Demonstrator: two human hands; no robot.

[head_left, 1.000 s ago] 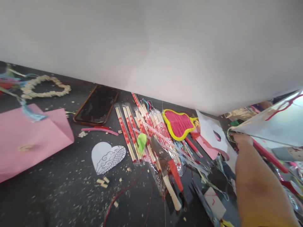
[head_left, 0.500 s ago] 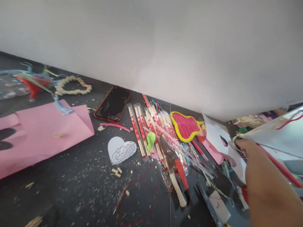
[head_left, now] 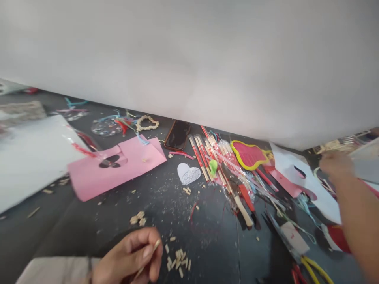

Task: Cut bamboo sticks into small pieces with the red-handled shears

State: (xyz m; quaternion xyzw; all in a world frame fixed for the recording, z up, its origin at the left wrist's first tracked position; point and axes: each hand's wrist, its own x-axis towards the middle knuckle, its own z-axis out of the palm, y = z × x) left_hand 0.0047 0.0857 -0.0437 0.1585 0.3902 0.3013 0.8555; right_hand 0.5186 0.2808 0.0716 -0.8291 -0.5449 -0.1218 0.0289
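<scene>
My left hand (head_left: 130, 256) is at the bottom left, fingers curled, with a thin wooden stick (head_left: 156, 245) pinched between thumb and fingers. Short cut stick pieces (head_left: 178, 260) lie on the black table just right of it. A small clump of pale pieces (head_left: 138, 218) sits above it. My right hand (head_left: 337, 163) reaches out at the far right, near the white sheet with a cut-out (head_left: 286, 167). Motion smears its fingers, and I cannot make out whether they hold anything.
Packets of sticks (head_left: 199, 157), a knife (head_left: 241, 205), scissors (head_left: 316, 268), a yellow-rimmed pink piece (head_left: 248, 154) and a paper heart (head_left: 188, 174) lie in the middle and right. Pink paper (head_left: 97, 183), a phone (head_left: 177, 135) and a bead-like ring (head_left: 147, 123) are further left.
The view has swung left and back, so things appear further right and smaller. My left hand with the stick has come into view. My right hand is still at the far right, now blurred.
</scene>
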